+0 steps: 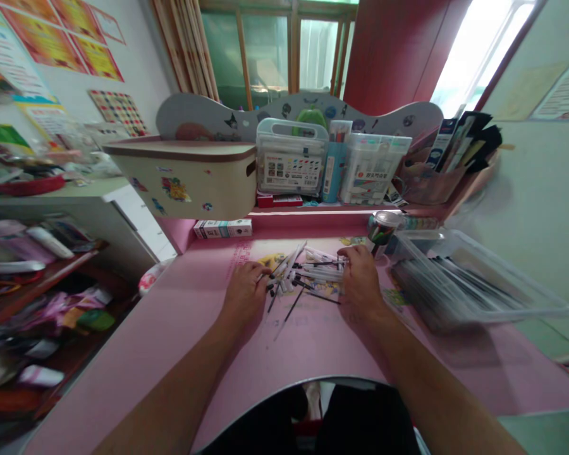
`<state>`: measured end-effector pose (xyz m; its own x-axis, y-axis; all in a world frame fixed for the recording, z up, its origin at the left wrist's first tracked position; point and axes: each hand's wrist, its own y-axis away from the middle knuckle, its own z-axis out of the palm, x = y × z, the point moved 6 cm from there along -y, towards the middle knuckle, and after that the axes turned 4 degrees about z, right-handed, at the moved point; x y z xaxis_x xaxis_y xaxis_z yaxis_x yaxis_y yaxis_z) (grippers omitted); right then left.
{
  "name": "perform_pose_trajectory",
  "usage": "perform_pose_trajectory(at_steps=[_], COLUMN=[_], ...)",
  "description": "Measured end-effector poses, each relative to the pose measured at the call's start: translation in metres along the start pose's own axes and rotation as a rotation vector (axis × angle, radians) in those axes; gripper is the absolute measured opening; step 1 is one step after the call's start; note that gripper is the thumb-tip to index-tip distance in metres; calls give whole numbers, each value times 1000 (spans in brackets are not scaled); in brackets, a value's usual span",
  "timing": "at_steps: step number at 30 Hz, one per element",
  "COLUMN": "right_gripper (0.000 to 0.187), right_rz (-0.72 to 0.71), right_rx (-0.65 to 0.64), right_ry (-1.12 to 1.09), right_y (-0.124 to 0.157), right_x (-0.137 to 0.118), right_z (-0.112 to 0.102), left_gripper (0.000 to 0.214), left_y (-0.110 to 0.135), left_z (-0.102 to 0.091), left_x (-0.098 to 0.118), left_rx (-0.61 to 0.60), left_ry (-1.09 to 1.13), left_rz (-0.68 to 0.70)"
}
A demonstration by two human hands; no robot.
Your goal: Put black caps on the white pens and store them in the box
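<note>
A loose heap of pen parts (308,272) lies on the pink desk: white and clear barrels, black caps and thin dark refills. At the heap's left edge is my left hand (247,289), its fingers curled and closed against the nearest pieces. What they grip is too small to make out. My right hand (361,278) rests at the right edge, fingers bent round the ends of some barrels; its palm side is hidden. A dark refill (294,306) sticks out of the heap toward me.
On the right stands a clear plastic box (483,309) full of thin dark sticks. Behind it is a clear jar (384,227) of pens. The shelf holds a cream bin (189,180), marker cases (291,158) and a pink pen holder (429,183). A small carton (222,228) lies below.
</note>
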<state>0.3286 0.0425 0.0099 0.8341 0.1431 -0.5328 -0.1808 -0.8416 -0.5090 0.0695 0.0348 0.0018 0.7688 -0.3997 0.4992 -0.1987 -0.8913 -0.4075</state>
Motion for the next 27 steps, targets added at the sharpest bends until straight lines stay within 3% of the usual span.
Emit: perform_pose_trajectory(at_steps=[3,8,11,18,27], right_gripper=[31,18,13,11,3], right_rz=[65,-10,-92,-199,-116], right_rx=[-8,-373,-487,-486,-495], right_ry=[28,200,276,385,261], right_y=[-13,-13,-4,8,4], right_x=[10,14,11,-4,-3], right_z=[-15,-8,0,9,5], left_gripper=[30,29,28,26,20], left_y=[1,2,1,1,2], left_z=[-2,-4,-5,-5,-11], left_x=[-3,-5,-7,-9,-4], left_rx=[23,46,45,55,75], left_ry=[32,69,86,121,262], left_rz=[-30,-56,-54,-53,-50])
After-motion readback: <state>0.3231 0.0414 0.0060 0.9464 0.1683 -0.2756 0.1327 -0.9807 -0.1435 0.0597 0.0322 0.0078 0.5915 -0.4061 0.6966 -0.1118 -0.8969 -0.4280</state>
